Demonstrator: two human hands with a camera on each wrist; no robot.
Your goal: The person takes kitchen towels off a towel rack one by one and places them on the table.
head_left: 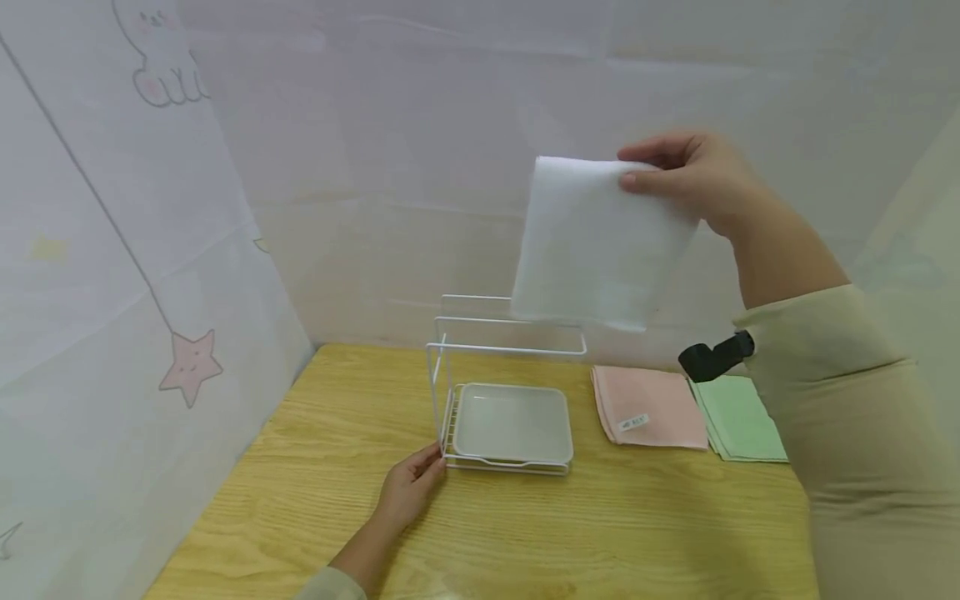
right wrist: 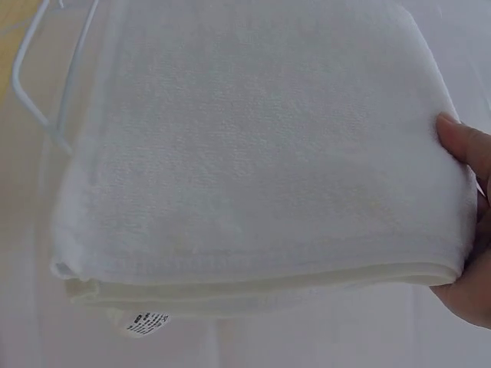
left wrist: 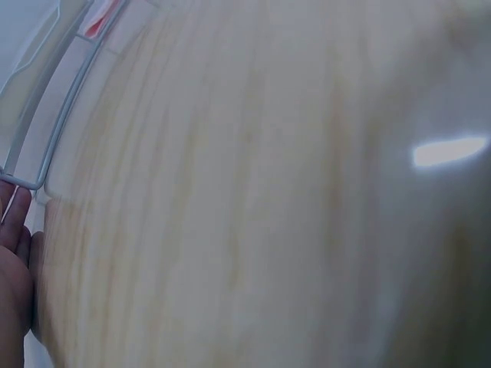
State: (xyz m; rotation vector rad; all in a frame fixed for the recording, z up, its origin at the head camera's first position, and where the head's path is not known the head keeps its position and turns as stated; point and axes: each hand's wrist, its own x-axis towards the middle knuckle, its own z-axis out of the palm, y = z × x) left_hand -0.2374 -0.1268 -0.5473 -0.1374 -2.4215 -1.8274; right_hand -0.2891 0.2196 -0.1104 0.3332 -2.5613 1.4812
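A folded white towel (head_left: 600,242) hangs in the air, pinched at its top right edge between the thumb and fingers of my right hand (head_left: 693,179). In the right wrist view, the towel (right wrist: 268,153) shows its folded layers and a small printed label. Below it on the table stands a white wire rack (head_left: 510,348) with several upright loops and a pale tray (head_left: 513,423) in its base. With thumb and fingertips, my left hand (head_left: 408,487) holds the rack's near left bottom corner. Only part of that hand (left wrist: 14,261) shows in the left wrist view.
Right of the rack lie a folded pink towel (head_left: 648,408) with a label and a folded green towel (head_left: 738,417), partly hidden by my right sleeve. The wooden table (head_left: 337,442) meets a pale cloth backdrop (head_left: 420,167) behind and on the left.
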